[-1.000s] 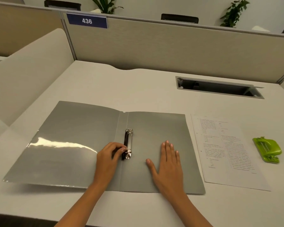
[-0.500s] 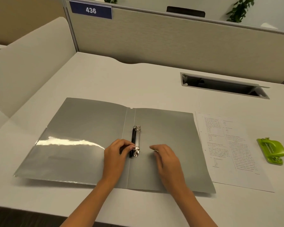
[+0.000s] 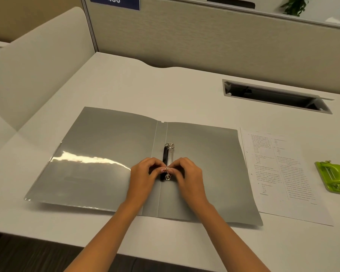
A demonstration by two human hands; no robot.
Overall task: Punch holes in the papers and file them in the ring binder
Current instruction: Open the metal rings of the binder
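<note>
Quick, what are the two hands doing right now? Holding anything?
Left hand: fingers curled, pinching the near ring of the open ring binder.
Right hand: pinching the same ring from the other side.

This is an open-plan office workstation. Fabric-covered partition panels (image 3: 204,46) fence a pale desk (image 3: 126,91), a blue number plate (image 3: 114,1) reading 436 sits at the upper left, and a cable slot (image 3: 275,97) opens at the right.
</note>
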